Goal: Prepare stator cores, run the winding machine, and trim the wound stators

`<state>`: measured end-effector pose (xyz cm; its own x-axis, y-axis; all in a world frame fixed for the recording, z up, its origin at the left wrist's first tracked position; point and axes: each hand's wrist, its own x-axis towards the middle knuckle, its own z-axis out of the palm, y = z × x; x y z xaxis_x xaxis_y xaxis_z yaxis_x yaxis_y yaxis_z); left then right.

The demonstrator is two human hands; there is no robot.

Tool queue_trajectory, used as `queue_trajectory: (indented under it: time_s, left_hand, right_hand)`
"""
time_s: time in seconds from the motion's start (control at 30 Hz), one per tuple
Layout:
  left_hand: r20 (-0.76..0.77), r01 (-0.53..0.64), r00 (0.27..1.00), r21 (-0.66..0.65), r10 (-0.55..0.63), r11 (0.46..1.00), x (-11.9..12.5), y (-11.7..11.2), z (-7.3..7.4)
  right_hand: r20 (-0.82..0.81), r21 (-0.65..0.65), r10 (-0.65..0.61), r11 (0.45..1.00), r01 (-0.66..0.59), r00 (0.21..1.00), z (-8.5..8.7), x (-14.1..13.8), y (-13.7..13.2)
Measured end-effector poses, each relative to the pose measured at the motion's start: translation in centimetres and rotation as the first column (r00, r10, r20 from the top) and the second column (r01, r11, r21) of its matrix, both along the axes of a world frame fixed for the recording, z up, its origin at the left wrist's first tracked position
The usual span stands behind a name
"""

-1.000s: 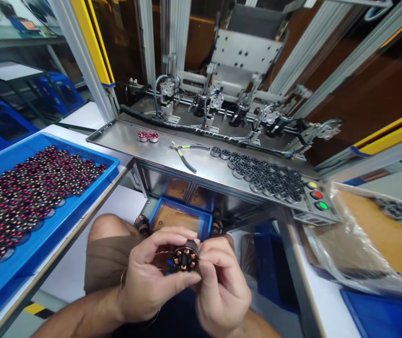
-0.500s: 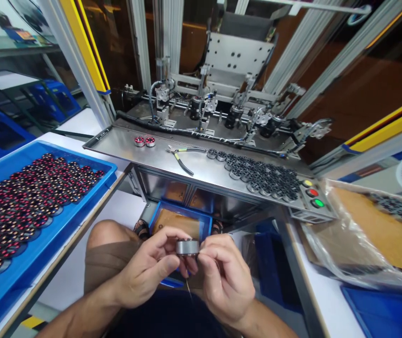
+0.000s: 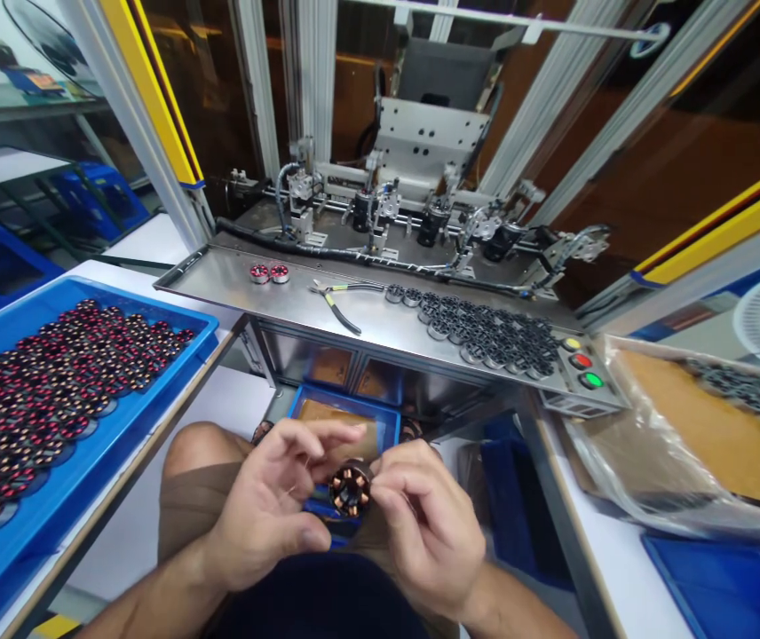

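Okay, looks like I'm handling or checking one copper-wound ring (image 3: 352, 508), low at six o'clock between my hands. My right hand (image 3: 430, 524) has its fingers narrowed on the ring's three-o'clock edge; my left hand (image 3: 253, 515) gapes wide around nine, can't tell if it's touching. Next move probably calls for a steady right pinch.

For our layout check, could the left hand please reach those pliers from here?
Probably yes: the left hand looks open, and the pliers lie uncovered on the metal shelf with nothing visibly blocking.
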<state>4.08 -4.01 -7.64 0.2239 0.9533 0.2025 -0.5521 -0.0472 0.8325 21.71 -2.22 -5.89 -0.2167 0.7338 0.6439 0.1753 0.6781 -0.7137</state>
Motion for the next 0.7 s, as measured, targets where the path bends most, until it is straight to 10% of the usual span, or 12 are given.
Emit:
queue_trajectory:
  time_s: [0.2, 0.43, 0.57, 0.7]
  left_hand:
    - [-0.001, 0.344, 0.937, -0.175, -0.349, 0.923, 0.6, 0.0, -0.1]
    - [-0.205, -0.019, 0.978, 0.139, 0.048, 0.990, 0.7, -0.3, -0.7]
    - [-0.393, -0.115, 0.839, 0.548, 0.376, 0.829, 0.3, 0.1, -0.8]
    - [-0.426, -0.096, 0.781, 0.641, 0.456, 0.762, 0.1, 0.2, -0.8]
  right_hand:
    - [0.142, 0.160, -0.012, 0.987, -0.010, 0.990, 0.5, 0.9, 0.0]
    - [-0.058, -0.122, -0.048, 0.992, 0.040, 0.997, -0.2, -0.2, -0.8]
    - [-0.206, -0.415, 0.003, 0.905, -0.090, 0.978, -0.7, -0.7, -0.6]
    - [-0.369, -0.574, 0.038, 0.777, -0.260, 0.929, -1.5, -0.7, -0.4]
